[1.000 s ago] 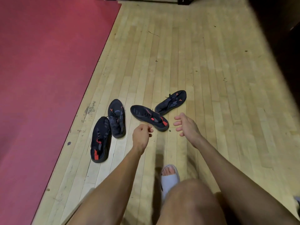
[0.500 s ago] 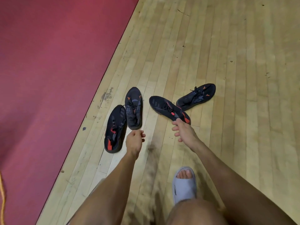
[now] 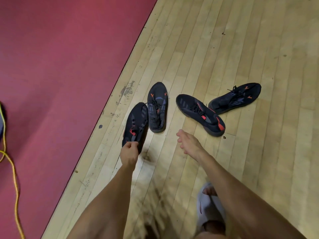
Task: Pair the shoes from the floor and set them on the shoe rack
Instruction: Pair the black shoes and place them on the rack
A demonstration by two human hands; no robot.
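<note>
Several black sneakers with orange accents lie on the wooden floor. The leftmost sneaker [image 3: 136,123] has its heel pinched by my left hand [image 3: 129,151]. A second sneaker [image 3: 158,107] lies right beside it, toe pointing away. Further right, a third sneaker [image 3: 200,113] lies at an angle and a fourth sneaker [image 3: 235,98] lies with its heel end close to it. My right hand [image 3: 189,144] hovers over bare floor between the two groups, fingers spread, holding nothing. No shoe rack is in view.
A red mat [image 3: 60,75] covers the floor to the left. A yellow cable [image 3: 14,178] runs across the mat at the left edge. My foot in a grey slide sandal [image 3: 209,204] stands at the bottom right.
The view has moved closer to the shoes. My left hand has reached the leftmost sneaker's heel and closed on it. My right hand has moved left, away from the third sneaker.
</note>
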